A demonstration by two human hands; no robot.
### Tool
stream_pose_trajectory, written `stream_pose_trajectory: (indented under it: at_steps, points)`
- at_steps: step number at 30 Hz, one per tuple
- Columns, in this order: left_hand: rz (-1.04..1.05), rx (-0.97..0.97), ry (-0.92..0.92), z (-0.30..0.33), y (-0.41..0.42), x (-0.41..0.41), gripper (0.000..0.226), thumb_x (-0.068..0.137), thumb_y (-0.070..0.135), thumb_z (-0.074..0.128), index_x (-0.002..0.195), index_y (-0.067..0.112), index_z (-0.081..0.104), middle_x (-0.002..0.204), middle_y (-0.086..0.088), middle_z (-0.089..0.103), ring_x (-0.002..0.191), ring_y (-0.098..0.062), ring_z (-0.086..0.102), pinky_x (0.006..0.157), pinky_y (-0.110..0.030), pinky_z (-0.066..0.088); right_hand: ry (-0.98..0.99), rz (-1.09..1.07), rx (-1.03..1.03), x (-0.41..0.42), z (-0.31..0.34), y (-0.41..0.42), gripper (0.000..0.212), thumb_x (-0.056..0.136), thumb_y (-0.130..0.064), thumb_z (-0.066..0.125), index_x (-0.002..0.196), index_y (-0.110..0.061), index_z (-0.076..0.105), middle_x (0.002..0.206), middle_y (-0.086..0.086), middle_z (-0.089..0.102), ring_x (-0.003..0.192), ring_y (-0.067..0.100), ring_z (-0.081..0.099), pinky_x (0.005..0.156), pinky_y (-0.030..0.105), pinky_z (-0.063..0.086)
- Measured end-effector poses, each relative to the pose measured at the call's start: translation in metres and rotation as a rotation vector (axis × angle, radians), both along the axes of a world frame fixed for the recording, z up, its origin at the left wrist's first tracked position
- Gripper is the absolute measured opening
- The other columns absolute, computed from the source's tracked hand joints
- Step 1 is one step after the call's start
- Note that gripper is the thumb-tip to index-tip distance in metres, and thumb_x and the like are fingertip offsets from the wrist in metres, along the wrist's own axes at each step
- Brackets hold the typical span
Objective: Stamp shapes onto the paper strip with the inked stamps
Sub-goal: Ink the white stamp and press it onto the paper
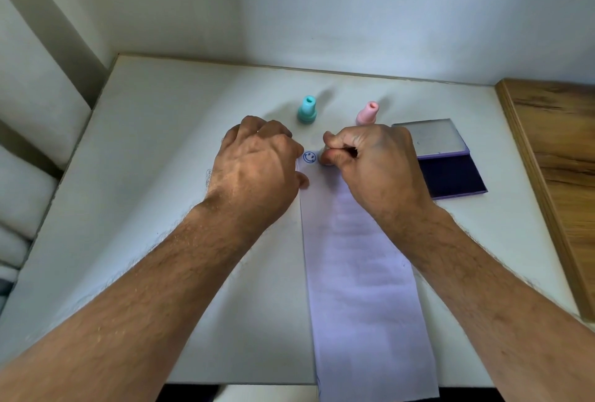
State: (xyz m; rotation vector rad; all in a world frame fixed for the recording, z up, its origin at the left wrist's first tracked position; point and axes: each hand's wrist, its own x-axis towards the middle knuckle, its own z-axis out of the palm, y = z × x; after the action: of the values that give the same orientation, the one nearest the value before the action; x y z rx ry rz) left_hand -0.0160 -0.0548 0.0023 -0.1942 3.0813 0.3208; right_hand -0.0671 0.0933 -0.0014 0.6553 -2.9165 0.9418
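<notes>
Blue ink already marks the far end of the paper strip (pixel 357 273): a single smiley-face print (pixel 309 157) sits near its top left corner. The strip lies on the white tabletop (pixel 161 131) with its long axis running from the person's body straight away toward the wall, its near end hanging over the table edge.

The right hand (pixel 370 160) is curled closed over the strip's far end, just right of the smiley; its fingertips seem to pinch something small against the paper, likely a stamp, but the object is hidden, so I cannot tell for sure. The left hand (pixel 257 160) rests loosely curled at the strip's left edge, its thumb touching the paper, apparently pinning it; it holds nothing that can be seen.

Beyond the hands stand a teal stamp (pixel 307 110) and a pink stamp (pixel 367 113), upright and apart. The open ink pad (pixel 450 178) lies just right of the right hand, so that hand is the nearer one for re-inking. Unstamped paper stretches toward the person, so later prints would step along that axis.
</notes>
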Motion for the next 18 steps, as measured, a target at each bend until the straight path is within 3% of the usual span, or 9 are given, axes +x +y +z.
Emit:
stream_pose_trajectory:
  at_steps: [2,9,15,16,18]
  points:
    - [0.000,-0.003,0.001,-0.0008,-0.0003,-0.0002,0.039,0.085,0.047,0.066,0.121,0.032,0.066,0.134,0.009,0.055,0.133,-0.022,0.035,0.108,-0.033,0.026,0.003,0.005,0.005,-0.0003,-0.0003,0.0001,0.011,0.089,-0.012,0.068,0.083,-0.008,0.076,0.085,0.003,0.076,0.077,0.017,0.067,0.074,0.015,0.045]
    - [0.007,-0.013,0.009,-0.0018,-0.0009,-0.0008,0.040,0.085,0.048,0.066,0.124,0.034,0.065,0.131,0.009,0.057,0.130,-0.023,0.038,0.107,-0.033,0.026,0.017,0.023,0.002,-0.0005,0.0013,0.0000,0.012,0.089,-0.010,0.067,0.082,-0.007,0.076,0.087,0.003,0.076,0.080,0.017,0.068,0.078,0.018,0.048]
    - [0.004,-0.037,0.011,-0.0026,-0.0002,-0.0020,0.037,0.086,0.048,0.065,0.119,0.033,0.066,0.129,0.009,0.058,0.129,-0.023,0.039,0.107,-0.033,0.026,-0.008,0.025,0.031,-0.0038,-0.0029,0.0007,0.012,0.090,-0.010,0.063,0.084,-0.010,0.073,0.086,0.008,0.074,0.082,0.022,0.067,0.080,0.035,0.055]
    - [0.001,-0.048,0.015,-0.0030,-0.0001,-0.0020,0.037,0.086,0.048,0.064,0.119,0.033,0.066,0.129,0.009,0.059,0.128,-0.023,0.040,0.107,-0.034,0.027,-0.014,0.014,0.033,-0.0031,-0.0041,0.0007,0.010,0.091,-0.012,0.063,0.088,-0.012,0.073,0.087,0.007,0.074,0.083,0.021,0.067,0.083,0.030,0.054]
    - [-0.005,-0.058,0.019,-0.0036,-0.0004,-0.0017,0.037,0.086,0.049,0.064,0.119,0.032,0.066,0.128,0.009,0.059,0.128,-0.023,0.040,0.107,-0.034,0.027,-0.033,-0.037,-0.014,0.0005,-0.0051,0.0008,0.013,0.090,-0.016,0.066,0.100,-0.017,0.074,0.090,0.001,0.075,0.085,0.015,0.068,0.084,0.006,0.044]
